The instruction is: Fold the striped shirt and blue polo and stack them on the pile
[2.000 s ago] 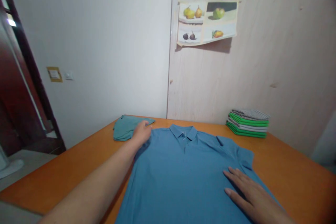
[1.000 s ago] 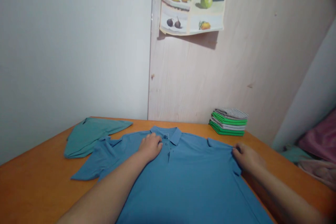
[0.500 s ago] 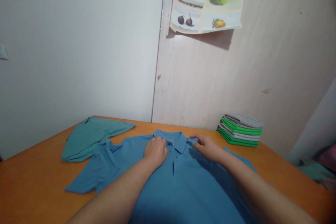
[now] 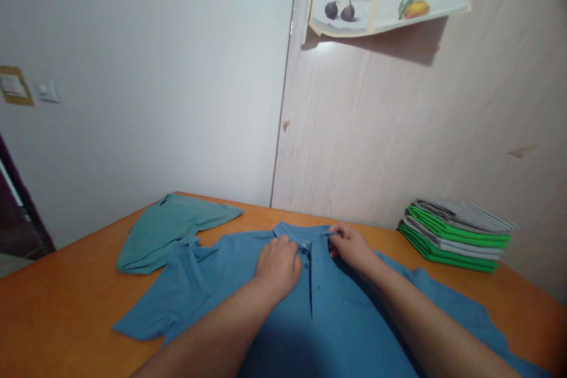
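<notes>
Both hands have closed in on the collar (image 4: 290, 230) of the blue polo shirt (image 4: 354, 331), spread flat on the orange table (image 4: 57, 307) at lower centre; a second ago the right hand (image 4: 352, 247) was out at the shoulder. Its fingers now pinch the collar's edge. The left hand (image 4: 279, 263) curls over the placket; whether it grips, I can't tell
</notes>
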{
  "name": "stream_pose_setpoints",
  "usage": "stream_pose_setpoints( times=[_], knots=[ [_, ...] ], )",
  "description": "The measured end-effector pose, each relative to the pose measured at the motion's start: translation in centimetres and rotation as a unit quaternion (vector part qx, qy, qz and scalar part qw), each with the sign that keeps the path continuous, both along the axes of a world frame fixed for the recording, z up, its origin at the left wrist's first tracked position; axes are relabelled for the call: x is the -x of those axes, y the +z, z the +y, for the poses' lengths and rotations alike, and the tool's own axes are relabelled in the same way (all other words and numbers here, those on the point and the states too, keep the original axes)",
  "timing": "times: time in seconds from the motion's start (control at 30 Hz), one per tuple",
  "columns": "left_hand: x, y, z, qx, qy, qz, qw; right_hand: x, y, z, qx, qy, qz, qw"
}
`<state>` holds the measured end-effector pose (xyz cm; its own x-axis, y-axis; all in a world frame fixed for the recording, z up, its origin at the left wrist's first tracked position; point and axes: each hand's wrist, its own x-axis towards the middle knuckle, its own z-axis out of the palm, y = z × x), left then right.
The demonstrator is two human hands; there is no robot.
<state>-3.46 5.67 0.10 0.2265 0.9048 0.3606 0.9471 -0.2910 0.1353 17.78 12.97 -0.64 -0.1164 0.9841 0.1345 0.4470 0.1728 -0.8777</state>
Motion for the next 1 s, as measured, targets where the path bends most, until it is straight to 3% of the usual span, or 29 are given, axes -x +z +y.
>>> stream_pose_setpoints(
  times=[0.23,0.37,0.5,0.67,0.8,0.9,1.0],
  knots=[
    [-0.3,0.8,-0.7,0.008,0.007,0.026,1.0,0.0,-1.0,-0.5,-0.007,-0.045,0.074,0.996],
    [-0.5,1.8,-1.2,0.0,0.0,0.027,1.0,0.1,-0.1,-1.1,-0.002,-0.042,0.076,0.996],
    [-0.7,2.1,-1.2,0.047,-0.026,0.025,0.998,0.5,1.1,-1.9,0.008,-0.012,0.066,0.998],
    [-0.8,1.7,-1.0,0.048,-0.025,0.002,0.999,1.1,1.6,-2.9,0.055,0.048,0.023,0.997],
    [-0.6,2.4,-1.1,0.063,-0.001,-0.026,0.998,1.0,2.2,-3.8,0.129,0.137,-0.021,0.982],
    [-0.6,3.4,-1.2,0.118,0.005,-0.048,0.992,0.9,3.1,-4.5,0.206,0.212,-0.051,0.954],
    [-0.5,3.9,-1.3,0.21,-0.03,-0.051,0.976,0.7,3.8,-5.2,0.26,0.268,-0.083,0.924]
  ],
)
